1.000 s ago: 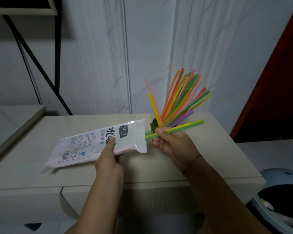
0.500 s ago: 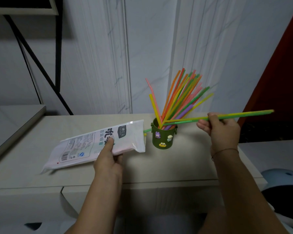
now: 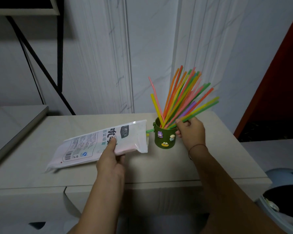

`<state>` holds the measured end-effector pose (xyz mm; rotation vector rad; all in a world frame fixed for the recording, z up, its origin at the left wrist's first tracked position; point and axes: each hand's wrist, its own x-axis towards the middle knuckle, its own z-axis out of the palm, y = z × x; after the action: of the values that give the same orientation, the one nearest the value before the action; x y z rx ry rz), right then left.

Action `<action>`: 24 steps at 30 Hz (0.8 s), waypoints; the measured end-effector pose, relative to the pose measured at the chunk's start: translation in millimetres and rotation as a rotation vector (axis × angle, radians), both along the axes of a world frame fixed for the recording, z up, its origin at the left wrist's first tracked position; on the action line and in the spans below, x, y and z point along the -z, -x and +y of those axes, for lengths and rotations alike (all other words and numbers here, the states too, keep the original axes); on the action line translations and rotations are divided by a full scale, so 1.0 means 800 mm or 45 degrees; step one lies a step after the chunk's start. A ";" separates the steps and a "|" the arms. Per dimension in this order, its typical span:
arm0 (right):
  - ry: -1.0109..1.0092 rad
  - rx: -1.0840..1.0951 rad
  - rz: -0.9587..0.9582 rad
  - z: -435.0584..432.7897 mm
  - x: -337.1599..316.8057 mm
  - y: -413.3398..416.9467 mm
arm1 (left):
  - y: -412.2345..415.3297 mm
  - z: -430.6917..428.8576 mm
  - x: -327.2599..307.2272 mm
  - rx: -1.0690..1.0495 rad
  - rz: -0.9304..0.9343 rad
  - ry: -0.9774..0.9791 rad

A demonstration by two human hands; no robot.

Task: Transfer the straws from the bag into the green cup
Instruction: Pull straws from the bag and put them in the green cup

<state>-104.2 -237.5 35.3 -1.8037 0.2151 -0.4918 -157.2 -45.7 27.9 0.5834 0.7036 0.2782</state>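
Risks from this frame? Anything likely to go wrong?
1. The right hand grips the yellow and green plastic straws right beside the small green charm-decorated cup. A sideways nudge may tip it, since the bright straw bundle inside leans heavily right.
2. The white printed plastic bag, pinched by the left hand, has a green straw tip poking from its mouth; it may slip out.

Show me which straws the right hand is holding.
The lowest pair, yellow and green, slanting furthest right from the green cup; the right hand pinches them near the rim, the others stand untouched.
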 end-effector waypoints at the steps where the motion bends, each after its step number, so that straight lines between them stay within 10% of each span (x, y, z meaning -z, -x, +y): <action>1: 0.001 -0.012 0.008 0.002 0.000 0.001 | 0.000 0.000 0.000 0.001 0.002 0.003; 24: -0.122 -0.089 -0.091 0.008 -0.008 0.008 | 0.005 -0.005 -0.004 0.069 -0.090 0.039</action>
<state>-110.4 -231.4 41.7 -1.6912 0.1238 -0.4869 -160.9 -49.4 31.0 0.5598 0.6218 0.2364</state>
